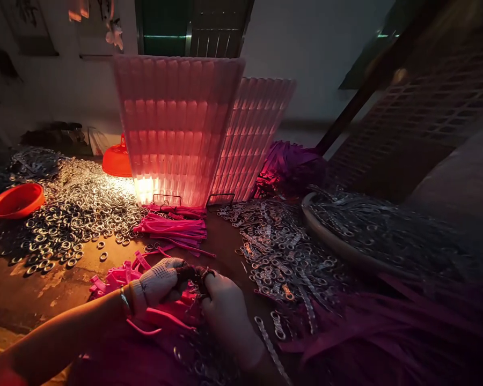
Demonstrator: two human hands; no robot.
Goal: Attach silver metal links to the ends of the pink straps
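Note:
My left hand (161,281), in a white dotted glove with dark fingertips, is closed at the middle of the table. Its fingertips meet those of my right hand (225,311), which is also gloved and closed. Whatever lies between the fingers is too small and dark to make out. Pink straps (121,279) lie behind and beneath my left hand. Another bundle of pink straps (173,228) rests just beyond both hands. Metal clasps and chains (265,252) spread to the right of my right hand.
Metal rings (84,209) are heaped at the left beside a red bowl (16,201) and a red lamp (116,161). Clear ribbed panels (177,123) stand upright behind. A round tray (326,238) of metal pieces and purple straps (386,321) occupy the right.

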